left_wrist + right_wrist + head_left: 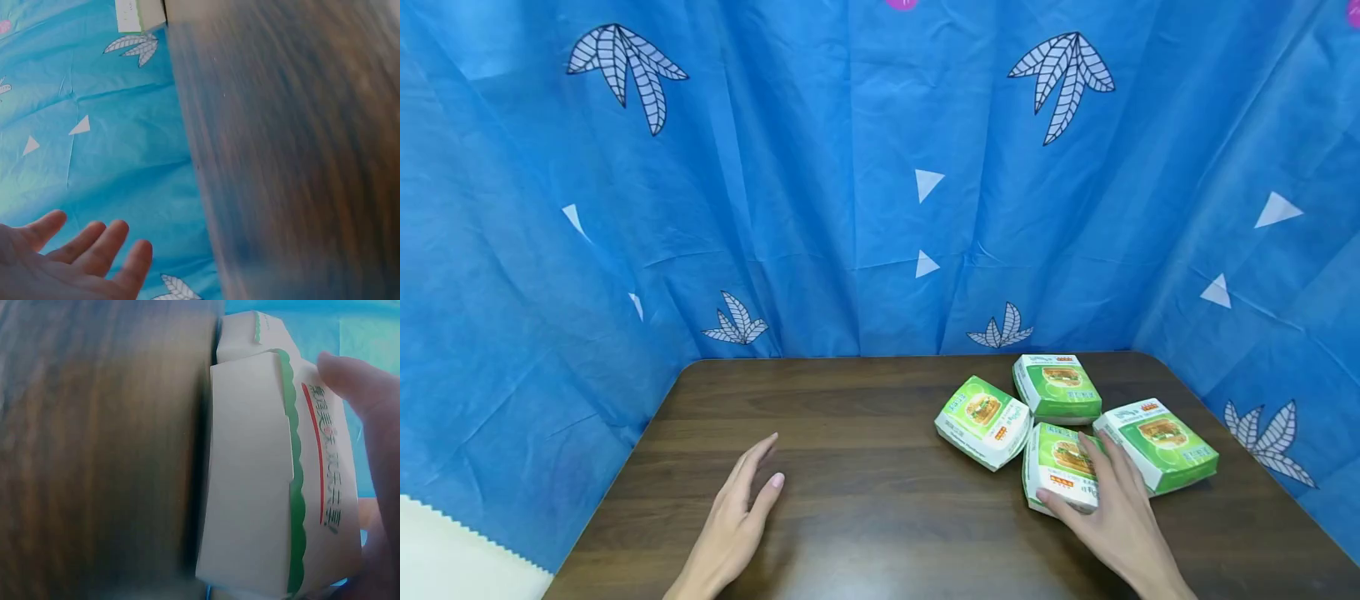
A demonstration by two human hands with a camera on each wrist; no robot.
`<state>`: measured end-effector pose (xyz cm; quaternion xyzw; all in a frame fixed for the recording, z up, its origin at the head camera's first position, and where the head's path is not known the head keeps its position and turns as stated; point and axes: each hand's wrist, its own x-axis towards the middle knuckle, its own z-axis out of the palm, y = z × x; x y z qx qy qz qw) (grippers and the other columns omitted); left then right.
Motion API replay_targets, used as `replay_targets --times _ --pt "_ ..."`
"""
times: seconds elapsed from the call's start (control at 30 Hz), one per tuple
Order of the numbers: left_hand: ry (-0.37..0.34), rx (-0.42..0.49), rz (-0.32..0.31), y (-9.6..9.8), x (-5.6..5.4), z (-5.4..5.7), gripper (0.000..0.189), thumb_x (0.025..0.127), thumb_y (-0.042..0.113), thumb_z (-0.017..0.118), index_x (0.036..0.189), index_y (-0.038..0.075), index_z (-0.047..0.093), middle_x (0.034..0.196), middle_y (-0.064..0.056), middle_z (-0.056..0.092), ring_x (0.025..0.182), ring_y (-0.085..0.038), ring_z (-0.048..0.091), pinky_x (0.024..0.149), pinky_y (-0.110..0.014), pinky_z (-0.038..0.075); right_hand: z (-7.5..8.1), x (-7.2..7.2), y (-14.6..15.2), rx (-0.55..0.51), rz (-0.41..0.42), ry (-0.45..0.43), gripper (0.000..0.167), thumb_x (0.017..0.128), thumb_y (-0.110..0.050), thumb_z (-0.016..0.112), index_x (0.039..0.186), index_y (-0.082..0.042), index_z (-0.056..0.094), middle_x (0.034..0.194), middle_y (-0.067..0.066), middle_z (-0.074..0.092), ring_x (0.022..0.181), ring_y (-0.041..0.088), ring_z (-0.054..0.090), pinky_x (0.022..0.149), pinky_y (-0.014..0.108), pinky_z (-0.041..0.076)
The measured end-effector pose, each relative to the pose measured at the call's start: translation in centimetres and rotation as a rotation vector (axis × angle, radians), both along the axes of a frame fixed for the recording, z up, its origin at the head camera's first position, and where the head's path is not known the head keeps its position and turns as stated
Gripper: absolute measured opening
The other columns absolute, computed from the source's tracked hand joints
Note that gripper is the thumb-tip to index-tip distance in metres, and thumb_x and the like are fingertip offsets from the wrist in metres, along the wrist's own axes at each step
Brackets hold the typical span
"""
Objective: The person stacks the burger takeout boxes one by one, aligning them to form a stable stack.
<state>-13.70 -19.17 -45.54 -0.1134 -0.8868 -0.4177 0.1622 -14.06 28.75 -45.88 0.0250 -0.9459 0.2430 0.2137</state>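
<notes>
My right hand is over the front burger box, a green and white carton with a burger picture, lying on the table. The thumb lies across its near part, and the fingers reach over its right side. In the right wrist view the thumb overlaps the top edge of the carton, whose white side wall faces the camera. Well to the left, my left hand hovers with fingers extended and holds nothing; the left wrist view shows its spread fingers.
Three similar cartons surround the front one: one to the left, one behind and one to the right. They stand on the right part of a dark wooden table. A blue patterned curtain hangs around the table's back and sides.
</notes>
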Motion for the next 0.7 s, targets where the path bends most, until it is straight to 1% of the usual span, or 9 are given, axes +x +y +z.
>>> replay_targets --times 0.07,0.13,0.27,0.33,0.47,0.57,0.7 --pt "-0.001 0.027 -0.023 0.2 -0.2 0.0 0.049 0.110 0.024 0.049 0.158 0.019 0.039 0.155 -0.008 0.049 0.138 -0.034 0.052 0.105 -0.059 0.047 -0.1 -0.2 0.2 -0.002 0.005 -0.005 0.103 0.076 -0.052 0.088 0.151 0.001 0.042 0.156 0.035 0.030 0.138 0.060 0.029 0.098 0.075 0.030" --pt "-0.005 0.062 -0.060 0.5 -0.5 -0.1 0.049 0.110 0.021 0.051 0.157 0.017 0.040 0.155 -0.008 0.049 0.137 -0.034 0.054 0.105 -0.056 0.048 -0.1 -0.4 0.4 -0.007 0.008 -0.017 0.104 0.076 -0.052 0.088 0.151 0.002 0.041 0.155 0.036 0.030 0.136 0.061 0.029 0.097 0.074 0.029" --pt "-0.039 0.143 -0.149 1.2 -1.1 -0.4 0.050 0.109 0.019 0.053 0.157 0.011 0.039 0.157 -0.013 0.048 0.138 -0.034 0.053 0.109 -0.052 0.045 0.0 -0.5 0.7 -0.018 -0.003 -0.073 0.107 0.077 -0.055 0.087 0.153 0.001 0.038 0.156 0.038 0.027 0.137 0.062 0.028 0.096 0.075 0.030" --pt "-0.065 0.183 -0.187 1.6 -1.4 -0.6 0.051 0.108 0.019 0.054 0.157 0.011 0.039 0.157 -0.014 0.046 0.140 -0.034 0.052 0.111 -0.051 0.043 0.1 -0.5 0.7 -0.025 -0.005 -0.108 0.108 0.079 -0.057 0.085 0.155 0.000 0.035 0.158 0.039 0.024 0.138 0.062 0.027 0.097 0.076 0.030" --pt "-0.100 0.244 -0.223 2.2 -2.1 -0.7 0.052 0.107 0.019 0.056 0.156 0.018 0.040 0.158 -0.010 0.046 0.141 -0.030 0.051 0.113 -0.047 0.041 0.3 -0.6 1.0 -0.032 -0.010 -0.157 0.111 0.080 -0.059 0.082 0.158 0.001 0.030 0.160 0.040 0.017 0.140 0.064 0.024 0.097 0.079 0.030" --pt "-0.108 0.259 -0.238 2.7 -2.7 -0.6 0.052 0.106 0.019 0.058 0.155 0.020 0.041 0.157 -0.008 0.047 0.141 -0.028 0.051 0.114 -0.045 0.042 0.3 -0.5 1.1 -0.042 -0.015 -0.187 0.114 0.080 -0.060 0.082 0.159 0.001 0.027 0.162 0.040 0.012 0.141 0.066 0.022 0.097 0.082 0.030" --pt "-0.119 0.272 -0.277 3.4 -3.4 -0.4 0.053 0.106 0.022 0.060 0.156 0.021 0.040 0.157 -0.007 0.047 0.141 -0.029 0.051 0.114 -0.047 0.042 0.2 -0.5 1.2 -0.059 -0.021 -0.234 0.116 0.081 -0.061 0.080 0.161 0.000 0.023 0.165 0.039 0.005 0.142 0.067 0.019 0.097 0.083 0.029"
